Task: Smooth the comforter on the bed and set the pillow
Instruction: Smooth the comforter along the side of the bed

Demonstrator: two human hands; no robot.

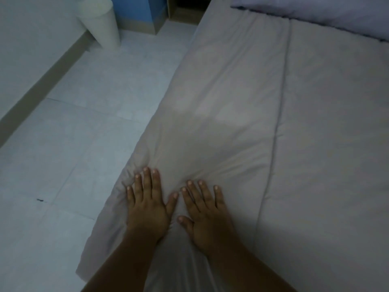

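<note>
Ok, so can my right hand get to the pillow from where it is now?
Probably not without stepping closer. The right hand presses flat on the comforter near its edge, while the pillow lies at the far head end. Nothing lies between them but bare comforter.

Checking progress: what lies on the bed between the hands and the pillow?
Head view: only comforter up to the pillow, mostly smooth with one long seam, creased just ahead of the left hand and right hand.

Both hands (176, 209) lie flat on the comforter (273, 123) near its left edge, the pillow (328, 13) far beyond.
</note>
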